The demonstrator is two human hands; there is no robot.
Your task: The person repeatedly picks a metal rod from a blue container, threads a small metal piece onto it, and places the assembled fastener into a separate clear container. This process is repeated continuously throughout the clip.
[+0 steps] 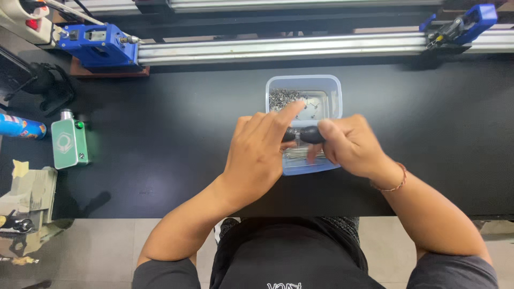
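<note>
My left hand [257, 155] and my right hand [350, 144] meet over a clear plastic tub [334, 96] on the black table. Between them they pinch a small black rounded part [305, 134]; the left fingers grip its left end and the right fingers its right end. The left index finger points out over the tub. Several small metal pieces [282, 98] lie heaped in the tub's far left corner. More thin metal parts show under my hands in the tub's near half, partly hidden.
A green box-shaped device [68, 143] and a blue can [20, 127] sit at the left. An aluminium rail [278, 49] with blue fixtures [96, 45] runs along the back. Crumpled cloth [29, 190] lies at the left edge.
</note>
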